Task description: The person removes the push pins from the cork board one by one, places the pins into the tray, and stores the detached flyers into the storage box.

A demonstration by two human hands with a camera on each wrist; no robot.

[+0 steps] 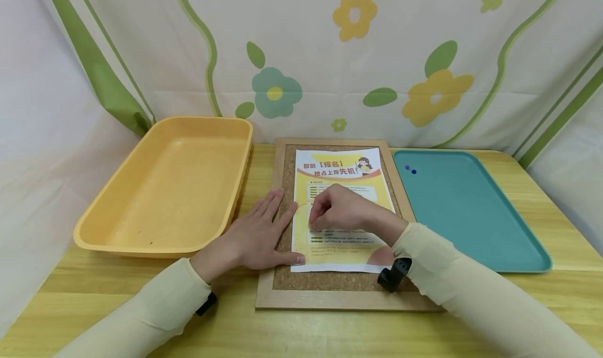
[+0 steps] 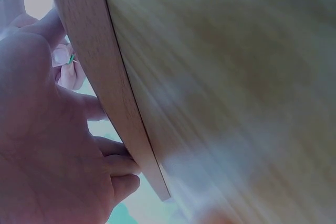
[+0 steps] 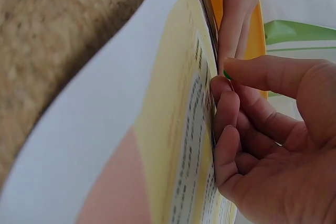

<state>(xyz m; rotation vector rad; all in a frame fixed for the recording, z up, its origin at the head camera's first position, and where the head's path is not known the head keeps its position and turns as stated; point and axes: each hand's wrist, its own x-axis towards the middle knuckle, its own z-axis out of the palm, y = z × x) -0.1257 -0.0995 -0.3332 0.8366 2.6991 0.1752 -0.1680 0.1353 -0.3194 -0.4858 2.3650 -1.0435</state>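
Note:
A printed yellow-and-white poster (image 1: 330,263) lies on a wood-framed cork board (image 1: 325,282). My left hand (image 1: 256,238) rests flat with spread fingers over the board's left frame, its thumb on the poster's lower left edge. Above the poster's middle, my right hand (image 1: 346,211) pinches a small green push pin (image 3: 227,75) between thumb and index finger. The pin's thin metal point shows in the left wrist view, beside the green head (image 2: 72,59). In the head view the fingers hide the pin. Nearest the right wrist camera, the poster's edge stands up from the cork.
A deep yellow tray (image 1: 165,190) stands to the left of the board. At the right lies a flat teal tray (image 1: 471,206) with a purple pin (image 1: 407,167) and a dark blue pin (image 1: 414,171) on it. A flower-patterned curtain (image 1: 320,59) hangs behind the wooden table (image 1: 301,332).

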